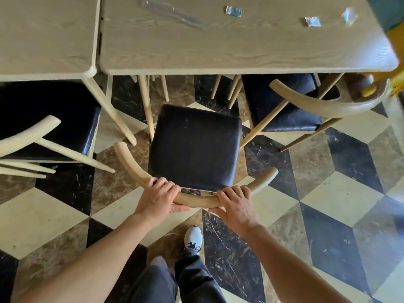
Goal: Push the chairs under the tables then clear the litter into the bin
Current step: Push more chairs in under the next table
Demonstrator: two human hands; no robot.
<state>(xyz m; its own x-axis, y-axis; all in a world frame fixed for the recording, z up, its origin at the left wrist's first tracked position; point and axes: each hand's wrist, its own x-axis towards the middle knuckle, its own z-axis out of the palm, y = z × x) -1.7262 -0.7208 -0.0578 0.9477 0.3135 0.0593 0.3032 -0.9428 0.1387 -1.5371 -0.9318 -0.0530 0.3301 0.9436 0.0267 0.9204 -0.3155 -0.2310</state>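
Note:
A chair with a black padded seat and a curved pale wooden backrest stands in front of me, its seat clear of the table. My left hand grips the backrest left of centre. My right hand grips the same rail right of centre. On the tabletop lie litter pieces: a clear plastic wrapper, a small foil scrap, another foil scrap and a crumpled clear scrap. No bin is in view.
A second table abuts on the left, with a chair partly under it. Another chair sits part-way under the main table at right. A person in green and yellow stands at the far right. Patterned marble floor surrounds me.

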